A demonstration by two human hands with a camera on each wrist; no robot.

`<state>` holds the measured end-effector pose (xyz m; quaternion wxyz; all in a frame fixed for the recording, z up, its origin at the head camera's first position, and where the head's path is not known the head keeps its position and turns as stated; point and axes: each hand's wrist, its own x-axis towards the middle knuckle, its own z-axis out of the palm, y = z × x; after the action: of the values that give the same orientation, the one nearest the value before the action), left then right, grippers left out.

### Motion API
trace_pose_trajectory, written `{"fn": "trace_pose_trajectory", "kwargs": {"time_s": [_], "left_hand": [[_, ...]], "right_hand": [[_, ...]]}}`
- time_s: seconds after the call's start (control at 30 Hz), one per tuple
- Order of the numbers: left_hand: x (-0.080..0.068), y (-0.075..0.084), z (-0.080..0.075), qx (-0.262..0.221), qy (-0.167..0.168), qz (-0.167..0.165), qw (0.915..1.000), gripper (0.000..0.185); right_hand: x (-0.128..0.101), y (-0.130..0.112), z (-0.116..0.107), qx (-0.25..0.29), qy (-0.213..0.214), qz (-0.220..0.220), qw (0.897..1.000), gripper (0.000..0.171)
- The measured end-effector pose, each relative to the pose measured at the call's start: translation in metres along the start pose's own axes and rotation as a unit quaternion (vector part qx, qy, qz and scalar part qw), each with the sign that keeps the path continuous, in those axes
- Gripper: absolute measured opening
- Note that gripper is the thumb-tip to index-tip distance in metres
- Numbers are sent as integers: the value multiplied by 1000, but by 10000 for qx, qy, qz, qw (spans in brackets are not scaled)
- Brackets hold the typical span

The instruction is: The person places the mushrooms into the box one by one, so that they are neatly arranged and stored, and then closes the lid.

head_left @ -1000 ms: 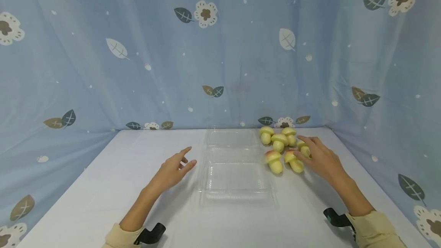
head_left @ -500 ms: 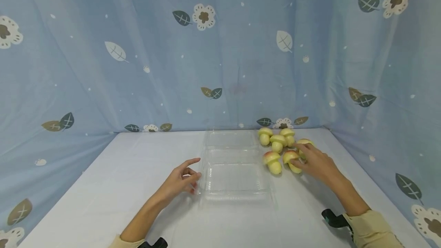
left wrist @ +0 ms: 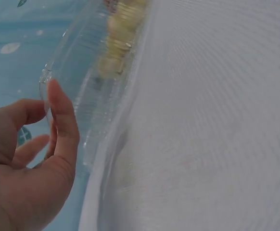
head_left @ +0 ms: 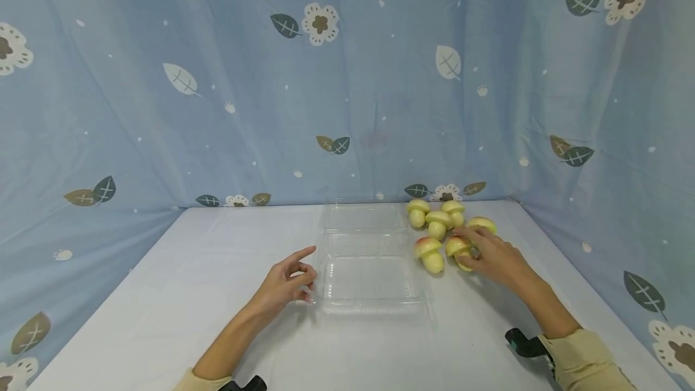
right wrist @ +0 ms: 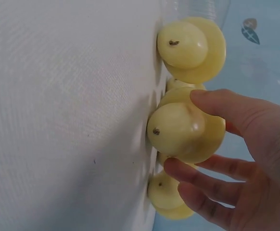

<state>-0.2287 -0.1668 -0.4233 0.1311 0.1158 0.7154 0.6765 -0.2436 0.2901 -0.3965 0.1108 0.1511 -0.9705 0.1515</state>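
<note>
A clear plastic clamshell box (head_left: 374, 303) lies opened flat on the table, its two halves one behind the other. At its left edge is my left hand (head_left: 285, 285); in the left wrist view, thumb and fingers pinch the rim of the box (left wrist: 46, 77). Right of the box sit several yellow toy mushrooms (head_left: 432, 262), some with reddish caps. My right hand (head_left: 496, 258) grips the front right mushroom (head_left: 458, 247), thumb on one side and fingers on the other. In the right wrist view, the stem end of that mushroom (right wrist: 173, 130) faces the camera, close to the table.
A white cloth covers the table (head_left: 228, 246). Blue patterned curtains (head_left: 244, 77) stand behind it and along both sides. Another mushroom (head_left: 482, 224) sits just behind my right hand, and others cluster at the back near the box's right edge.
My left hand has moved right and down to the edge of the box and pinched it. My right hand has shifted left and closed around the front right mushroom.
</note>
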Motion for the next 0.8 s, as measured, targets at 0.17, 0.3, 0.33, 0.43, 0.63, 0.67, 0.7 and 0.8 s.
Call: {"fn": "trace_pose_trajectory", "kwargs": {"time_s": [0.17,0.3,0.33,0.43,0.63,0.67,0.7,0.8], "left_hand": [[1,-3,-1,-152,13,-29,9999,64],[2,-3,-2,-220,13,-32,9998,62],[3,-3,-2,-237,32,-31,9997,62],[5,-3,-2,-285,139,-45,9995,61],[12,-3,1,-433,242,-135,9987,59],[14,-3,2,-466,278,-164,9984,58],[15,-3,2,-501,332,-178,9980,57],[20,-2,3,-550,480,-191,9971,55]], "right_hand": [[0,-2,0,62,-71,-31,10000,58],[0,-3,0,98,-116,-32,9999,59],[0,-3,0,117,-124,-36,9998,60],[1,-2,0,219,-179,-50,9996,62],[1,-1,0,408,-253,-78,9988,65],[1,-1,-1,434,-273,-71,9987,66],[1,-1,-1,463,-304,-69,9984,67],[2,-1,-2,495,-387,-30,9980,72]]}}
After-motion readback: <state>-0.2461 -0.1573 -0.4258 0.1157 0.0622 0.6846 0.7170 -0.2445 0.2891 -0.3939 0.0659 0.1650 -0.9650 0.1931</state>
